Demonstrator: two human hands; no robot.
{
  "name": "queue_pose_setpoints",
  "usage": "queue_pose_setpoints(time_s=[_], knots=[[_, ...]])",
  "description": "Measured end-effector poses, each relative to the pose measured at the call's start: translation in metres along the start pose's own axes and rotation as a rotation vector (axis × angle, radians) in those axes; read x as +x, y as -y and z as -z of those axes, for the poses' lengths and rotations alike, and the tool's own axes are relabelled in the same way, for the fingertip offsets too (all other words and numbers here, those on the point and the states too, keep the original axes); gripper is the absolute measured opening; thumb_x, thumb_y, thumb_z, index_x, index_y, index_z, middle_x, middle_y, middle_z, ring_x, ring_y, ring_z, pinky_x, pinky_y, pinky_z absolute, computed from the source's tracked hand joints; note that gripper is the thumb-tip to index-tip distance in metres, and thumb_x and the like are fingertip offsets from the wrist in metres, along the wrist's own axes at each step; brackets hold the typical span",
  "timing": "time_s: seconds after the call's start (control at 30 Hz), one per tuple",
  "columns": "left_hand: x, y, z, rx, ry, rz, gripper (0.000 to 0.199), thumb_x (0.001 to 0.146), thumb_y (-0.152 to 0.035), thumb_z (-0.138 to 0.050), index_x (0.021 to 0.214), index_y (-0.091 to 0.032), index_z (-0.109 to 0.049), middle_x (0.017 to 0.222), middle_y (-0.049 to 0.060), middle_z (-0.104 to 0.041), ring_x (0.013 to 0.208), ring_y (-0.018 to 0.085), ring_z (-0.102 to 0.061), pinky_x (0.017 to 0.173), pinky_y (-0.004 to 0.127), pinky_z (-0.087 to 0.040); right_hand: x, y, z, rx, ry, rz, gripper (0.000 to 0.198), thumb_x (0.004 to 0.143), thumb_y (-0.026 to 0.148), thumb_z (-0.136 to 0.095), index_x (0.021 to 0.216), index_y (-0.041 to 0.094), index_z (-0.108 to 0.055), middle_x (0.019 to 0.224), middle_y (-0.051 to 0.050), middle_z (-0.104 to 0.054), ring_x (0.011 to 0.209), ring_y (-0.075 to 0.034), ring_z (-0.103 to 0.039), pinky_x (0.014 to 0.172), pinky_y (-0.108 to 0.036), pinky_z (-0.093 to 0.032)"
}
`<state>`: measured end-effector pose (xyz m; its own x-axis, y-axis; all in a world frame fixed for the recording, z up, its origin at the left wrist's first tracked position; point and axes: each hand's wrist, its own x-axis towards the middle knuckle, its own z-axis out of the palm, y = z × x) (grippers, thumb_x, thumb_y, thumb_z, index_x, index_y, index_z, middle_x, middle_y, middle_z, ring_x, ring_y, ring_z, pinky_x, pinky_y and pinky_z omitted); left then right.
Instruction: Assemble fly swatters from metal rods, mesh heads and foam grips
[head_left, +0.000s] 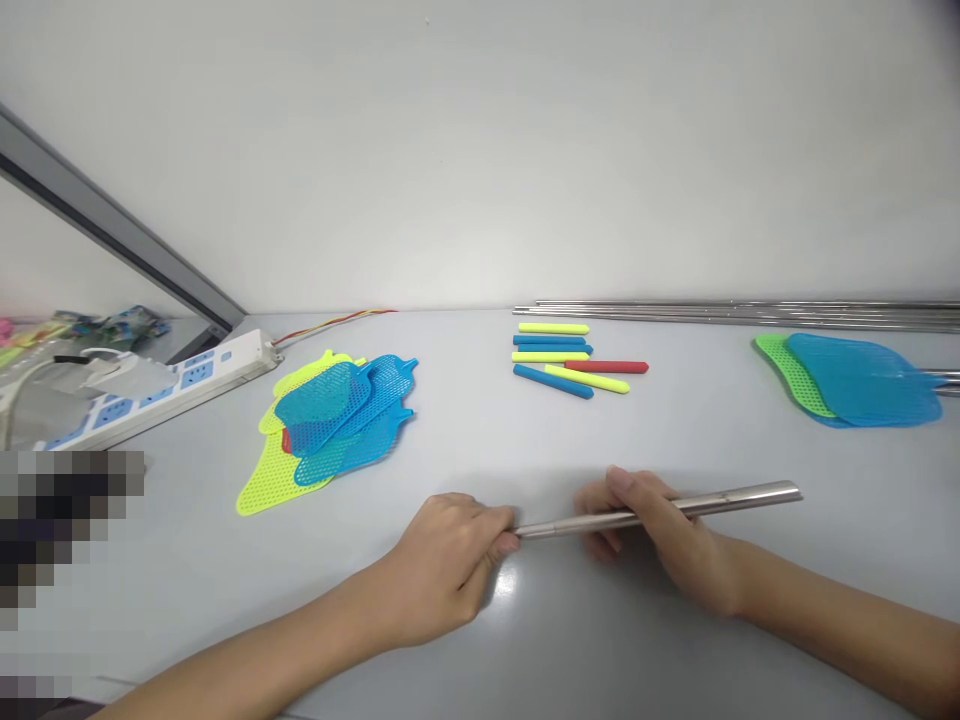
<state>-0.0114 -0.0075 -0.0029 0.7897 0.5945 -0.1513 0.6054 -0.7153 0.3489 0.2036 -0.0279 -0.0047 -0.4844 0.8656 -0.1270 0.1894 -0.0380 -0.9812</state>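
Both hands are on one thing: a slim, silver telescopic metal rod (660,508) lying almost level above the pale grey tabletop (525,640), at about six o'clock from the middle of the desk. The left hand (446,565) is curled tight around the rod's thin end, fingers closed on it. The right hand (660,535) wraps the thicker section, thumb on top, with the wide end sticking out past it toward three o'clock.

To my eye the sections are being slid along one another; that goes best with the hands pulling straight along the rod's line, not bending it, and with a firm hold near each joint.

At ten o'clock lies a heap of blue and yellow plastic swatter heads (337,425); at twelve, a cluster of coloured foam grip sleeves (574,358); at two, finished blue and green swatters (855,380). A white power strip (172,385) sits far left. I can read no writing or brand anywhere.
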Motion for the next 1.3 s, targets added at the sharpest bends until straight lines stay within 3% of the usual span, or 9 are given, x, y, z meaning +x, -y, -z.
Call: queue_pose_setpoints(time_s=[0.27, 0.5, 0.77, 0.93, 1.13, 1.3], knots=[[0.000, -0.004, -0.003, -0.048, -0.057, 0.018, 0.024, 0.087, -0.026, -0.022, 0.066, -0.019, -0.032, 0.052, -0.003, -0.041, 0.048, 0.013, -0.038, 0.050, 0.025, -0.027, 0.004, -0.008, 0.003, 0.128, 0.005, 0.034, 0.050, 0.086, 0.044, -0.013, 0.050, 0.019, -0.037, 0.051, -0.001, -0.043, 0.054, -0.014, -0.041, 0.058, -0.029, -0.032], [0.000, -0.005, -0.001, -0.149, -0.065, 0.025, 0.023, 0.088, -0.027, -0.024, 0.069, -0.019, -0.035, 0.055, -0.004, -0.040, 0.049, 0.011, -0.038, 0.050, 0.023, -0.028, 0.006, -0.012, 0.002, 0.222, -0.124, 0.041, 0.051, 0.084, 0.044, -0.020, 0.048, 0.017, -0.042, 0.049, -0.002, -0.044, 0.052, -0.014, -0.043, 0.056, -0.028, -0.032], [0.002, -0.005, 0.006, -0.290, -0.086, 0.080, 0.027, 0.088, -0.028, -0.025, 0.065, -0.018, -0.034, 0.055, -0.005, -0.036, 0.049, 0.008, -0.035, 0.050, 0.021, -0.027, 0.009, -0.010, 0.003, 0.274, -0.187, 0.011, 0.046, 0.084, 0.041, -0.026, 0.044, 0.018, -0.033, 0.043, 0.001, -0.035, 0.046, -0.012, -0.037, 0.051, -0.026, -0.029], [0.003, -0.004, 0.009, -0.327, -0.121, 0.123, 0.028, 0.088, -0.028, -0.026, 0.063, -0.018, -0.034, 0.055, -0.005, -0.036, 0.049, 0.007, -0.034, 0.050, 0.020, -0.027, 0.009, -0.012, 0.003, 0.377, -0.297, -0.001, 0.044, 0.081, 0.037, -0.036, 0.043, 0.018, -0.031, 0.039, 0.003, -0.031, 0.042, -0.011, -0.034, 0.046, -0.026, -0.026], [0.003, -0.002, 0.008, -0.305, -0.142, 0.107, 0.027, 0.088, -0.026, -0.027, 0.064, -0.018, -0.036, 0.054, -0.005, -0.035, 0.049, 0.007, -0.034, 0.049, 0.021, -0.027, 0.014, -0.009, 0.005, 0.689, -0.541, 0.160, 0.046, 0.080, 0.039, -0.035, 0.040, 0.019, -0.026, 0.038, 0.004, -0.019, 0.036, -0.009, -0.027, 0.040, -0.025, -0.021], [0.004, 0.000, 0.009, -0.303, -0.166, 0.150, 0.029, 0.088, -0.028, -0.026, 0.061, -0.018, -0.034, 0.052, -0.006, -0.033, 0.048, 0.007, -0.033, 0.048, 0.020, -0.027, 0.017, -0.010, 0.007, 0.778, -0.620, 0.105, 0.043, 0.079, 0.034, -0.039, 0.041, 0.018, -0.024, 0.038, 0.006, -0.016, 0.034, -0.007, -0.019, 0.035, -0.023, -0.015]])
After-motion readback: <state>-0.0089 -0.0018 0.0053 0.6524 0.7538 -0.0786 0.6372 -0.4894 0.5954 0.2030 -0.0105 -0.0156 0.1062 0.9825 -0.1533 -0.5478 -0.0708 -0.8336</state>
